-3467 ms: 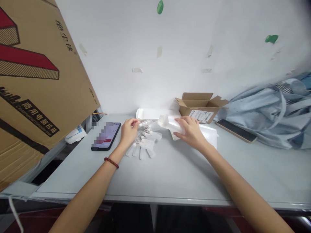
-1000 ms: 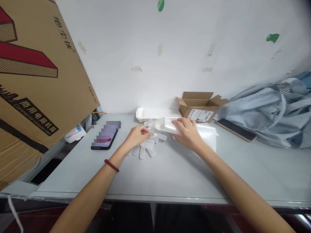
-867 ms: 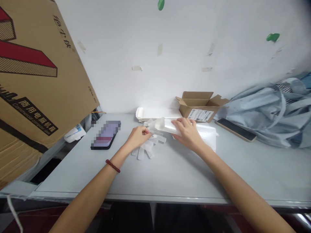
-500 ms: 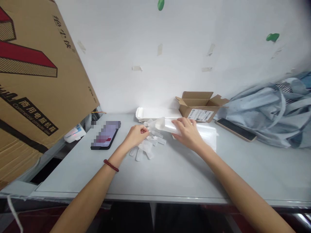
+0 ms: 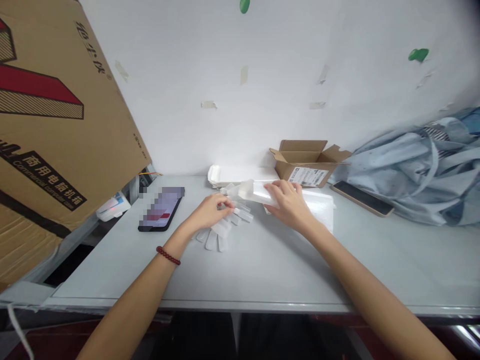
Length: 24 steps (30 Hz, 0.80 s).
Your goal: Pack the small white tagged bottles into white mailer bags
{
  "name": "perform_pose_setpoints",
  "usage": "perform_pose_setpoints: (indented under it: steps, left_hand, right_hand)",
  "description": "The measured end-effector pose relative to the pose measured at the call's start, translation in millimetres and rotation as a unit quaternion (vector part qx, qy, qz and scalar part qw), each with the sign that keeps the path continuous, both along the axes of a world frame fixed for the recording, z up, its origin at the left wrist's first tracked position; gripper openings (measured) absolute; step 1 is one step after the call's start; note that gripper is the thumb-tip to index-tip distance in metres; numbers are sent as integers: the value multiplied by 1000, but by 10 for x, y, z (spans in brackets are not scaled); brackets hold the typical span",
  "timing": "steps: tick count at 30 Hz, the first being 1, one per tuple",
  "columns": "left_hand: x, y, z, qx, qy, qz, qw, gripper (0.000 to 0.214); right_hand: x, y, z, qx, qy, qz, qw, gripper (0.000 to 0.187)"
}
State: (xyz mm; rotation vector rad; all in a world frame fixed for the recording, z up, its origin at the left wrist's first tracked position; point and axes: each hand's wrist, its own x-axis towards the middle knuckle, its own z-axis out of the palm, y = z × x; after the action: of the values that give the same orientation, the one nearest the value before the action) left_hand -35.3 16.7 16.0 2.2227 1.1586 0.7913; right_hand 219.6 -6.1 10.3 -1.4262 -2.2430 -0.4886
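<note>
My right hand [image 5: 288,202] is closed around a white paper box [image 5: 258,190] lying on its side, its end flap to the left. Toward that end reaches my left hand [image 5: 213,211], wearing a dark red bead bracelet, its thumb and fingers pinched together over a loose pile of small clear plastic pieces [image 5: 222,229]. One of these pieces seems to be between the fingertips, partly hidden by them. More pieces spread out beneath and right of the left hand. A white, shiny sheet or flat pack [image 5: 320,207] lies under and beyond the right hand.
Flat white boxes [image 5: 243,175] are stacked against the wall. Beside them stands an open brown carton [image 5: 309,172]. A dark phone [image 5: 362,198] lies near blue-grey cloth [image 5: 420,170]. Another phone [image 5: 163,209] rests at left, near a large cardboard box [image 5: 75,135].
My left hand has shifted slightly right over the clear pieces, and several of them have moved a little. My right hand keeps its hold on the white box.
</note>
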Motion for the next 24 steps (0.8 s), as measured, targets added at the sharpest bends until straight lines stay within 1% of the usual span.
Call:
perform_pose_setpoints:
  steps: [3,6,9,12,16,18,21,24]
  left_hand:
    - [-15,3,64,-51,-97,28,994,17]
    - [-20,2,128,-87,-222,60,969,19]
    - [-17,15,147,-96,-299,86,946,19]
    - [-10,31,132,-89,-334,97,933,18]
    - [-14,37,118,-100,-383,82,915,17]
    - [-18,37,118,-94,-400,78,908,17]
    - [-5,40,109,-72,-400,83,910,17]
    - [35,35,86,-49,-368,102,923,17]
  right_hand:
    - [10,2,-1,4,-6,-1,1000,45]
    - [17,2,3,5,-13,-5,1000,44]
    - [13,-3,14,4,-16,-5,1000,42]
    - [5,-8,21,3,-16,3,1000,40]
    - [4,-8,17,6,-13,14,1000,39]
    - [6,-8,14,8,-10,19,1000,40]
    - [2,-12,12,6,-9,26,1000,41]
    - [-14,-21,12,3,-4,46,999,42]
